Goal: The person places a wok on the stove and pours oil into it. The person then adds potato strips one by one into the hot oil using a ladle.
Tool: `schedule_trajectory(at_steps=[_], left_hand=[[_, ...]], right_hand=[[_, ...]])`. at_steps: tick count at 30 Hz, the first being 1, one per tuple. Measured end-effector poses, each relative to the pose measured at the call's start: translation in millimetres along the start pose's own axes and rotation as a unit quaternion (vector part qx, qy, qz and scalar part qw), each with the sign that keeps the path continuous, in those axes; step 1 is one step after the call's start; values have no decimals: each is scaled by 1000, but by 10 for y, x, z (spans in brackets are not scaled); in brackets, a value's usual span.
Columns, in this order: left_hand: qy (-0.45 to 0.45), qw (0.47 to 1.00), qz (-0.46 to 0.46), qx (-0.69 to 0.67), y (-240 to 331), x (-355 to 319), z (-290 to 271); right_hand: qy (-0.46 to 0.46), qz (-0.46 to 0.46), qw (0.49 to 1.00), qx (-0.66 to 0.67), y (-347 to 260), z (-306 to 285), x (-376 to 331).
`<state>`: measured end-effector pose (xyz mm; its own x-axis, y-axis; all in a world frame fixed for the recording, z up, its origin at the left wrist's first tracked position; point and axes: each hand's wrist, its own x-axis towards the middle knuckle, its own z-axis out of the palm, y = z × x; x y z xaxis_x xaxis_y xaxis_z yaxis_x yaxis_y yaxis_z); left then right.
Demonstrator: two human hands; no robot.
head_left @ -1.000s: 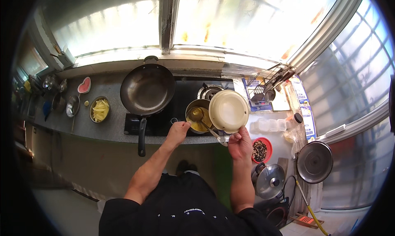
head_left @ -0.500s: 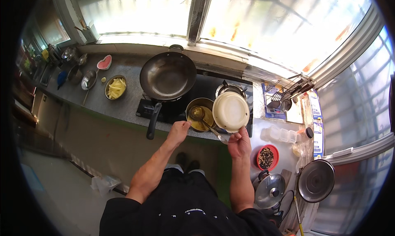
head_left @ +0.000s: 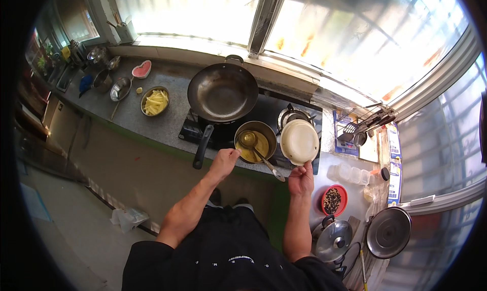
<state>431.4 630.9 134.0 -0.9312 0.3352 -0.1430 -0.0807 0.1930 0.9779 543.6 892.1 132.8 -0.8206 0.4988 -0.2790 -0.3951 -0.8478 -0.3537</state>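
Observation:
My left hand [head_left: 224,160] grips the near rim of a metal bowl [head_left: 264,137] of yellow liquid that stands on the black stove [head_left: 192,132]. A metal ladle [head_left: 259,154] rests in the bowl, its handle pointing toward my right hand. My right hand [head_left: 302,179] holds a round cream dish [head_left: 299,141] by its near edge, just right of the bowl and above the stove's right burner. A large dark wok [head_left: 223,92] sits on the left burner, its long handle [head_left: 202,148] reaching over the counter edge.
On the grey counter to the left are a bowl of yellow strips [head_left: 154,101], a pink heart-shaped dish [head_left: 142,69] and metal bowls [head_left: 120,88]. To the right stand a red bowl of dark bits [head_left: 332,200], a lidded pot [head_left: 332,237] and a round metal lid [head_left: 388,231].
My head has turned, so more of the left counter and floor shows. Both hands keep their hold on the bowl and the cream dish, which stay beside each other.

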Motion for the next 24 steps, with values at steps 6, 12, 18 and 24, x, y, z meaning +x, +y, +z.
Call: schedule_trajectory(at_steps=[6,12,18,24], left_hand=[[7,1000,-8,-15,-165,55,-9],[8,1000,-28,-6,-224,44,96],[13,999,-41,11,-401,11,195],[11,998,-44,37,-358,-88,224]], right_hand=[[31,-6,999,-5,-24,-532,184],[71,-10,997,-7,150,-934,317],[150,11,989,0,347,-1408,468],[183,25,983,-17,451,-1692,640]])
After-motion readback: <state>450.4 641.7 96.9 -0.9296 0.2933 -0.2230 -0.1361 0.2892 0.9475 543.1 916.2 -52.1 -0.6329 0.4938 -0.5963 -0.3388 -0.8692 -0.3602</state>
